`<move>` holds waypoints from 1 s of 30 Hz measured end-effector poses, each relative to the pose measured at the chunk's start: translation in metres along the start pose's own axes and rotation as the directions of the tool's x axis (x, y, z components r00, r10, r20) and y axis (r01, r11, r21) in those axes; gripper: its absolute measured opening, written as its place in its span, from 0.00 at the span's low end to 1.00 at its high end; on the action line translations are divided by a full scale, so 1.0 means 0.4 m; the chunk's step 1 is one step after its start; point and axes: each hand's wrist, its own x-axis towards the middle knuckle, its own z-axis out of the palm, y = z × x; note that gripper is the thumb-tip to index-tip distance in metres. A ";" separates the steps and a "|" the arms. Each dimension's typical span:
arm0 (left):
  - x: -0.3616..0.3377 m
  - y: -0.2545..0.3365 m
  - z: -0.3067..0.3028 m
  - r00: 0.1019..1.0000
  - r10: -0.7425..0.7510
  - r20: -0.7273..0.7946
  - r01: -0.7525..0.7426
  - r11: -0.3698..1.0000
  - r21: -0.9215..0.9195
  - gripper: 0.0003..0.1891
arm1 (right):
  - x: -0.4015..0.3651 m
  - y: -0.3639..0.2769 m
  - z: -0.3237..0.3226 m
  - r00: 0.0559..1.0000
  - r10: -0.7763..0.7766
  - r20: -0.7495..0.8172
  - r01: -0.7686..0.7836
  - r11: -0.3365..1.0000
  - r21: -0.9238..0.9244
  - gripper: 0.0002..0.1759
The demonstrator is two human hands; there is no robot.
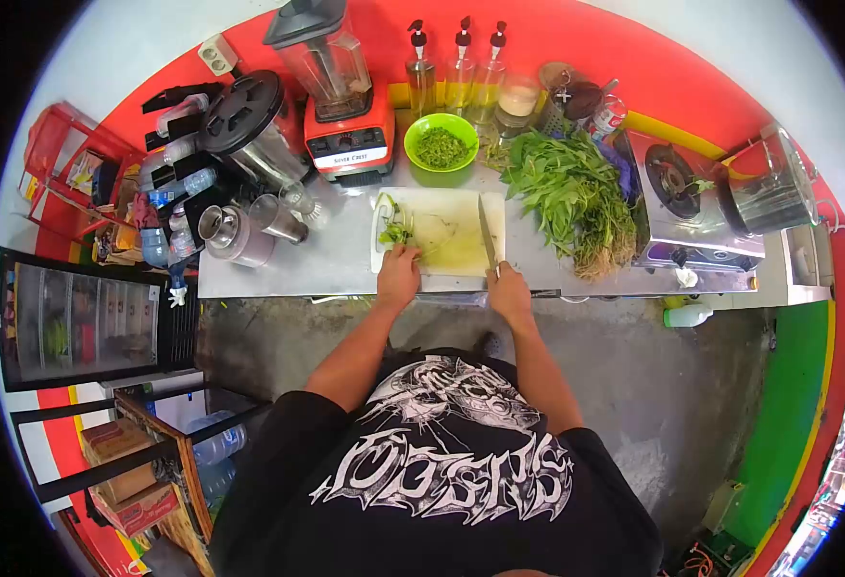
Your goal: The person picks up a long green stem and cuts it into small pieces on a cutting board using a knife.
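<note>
A white cutting board point(451, 207) with a yellow-green wet stain lies on the metal counter. My right hand point(509, 290) is closed on the handle of a long knife point(487, 231), its blade pointing away over the board's right side. At the board's left side, my left hand point(399, 274) touches a small bunch of green leaves point(395, 233) with its fingertips; its fingers are bent, and whether they grip a stem is too small to tell. Behind the board, a lime-green bowl point(441, 173) holds chopped greens point(441, 148).
A heap of leafy greens with roots point(576, 192) lies right of the board, before a gas stove point(682, 207). Left stand a red blender point(350, 144), a metal jug point(222, 229) and glasses. Pump bottles point(460, 77) line the red wall.
</note>
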 end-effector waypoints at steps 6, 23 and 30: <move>0.020 -0.023 0.004 0.992 0.117 0.035 -0.111 0.982 -0.154 0.11 | -0.004 0.004 0.006 0.998 -0.045 -0.054 0.048 0.997 0.067 0.22; 0.050 -0.065 0.013 0.980 -0.037 0.196 0.094 0.952 -0.293 0.09 | -0.062 -0.156 -0.073 0.975 0.119 0.187 -0.061 0.955 -0.290 0.20; 0.043 -0.068 0.032 0.988 -0.042 0.145 0.090 0.936 -0.341 0.05 | -0.035 -0.163 -0.111 0.959 0.133 0.252 -0.052 0.951 -0.304 0.20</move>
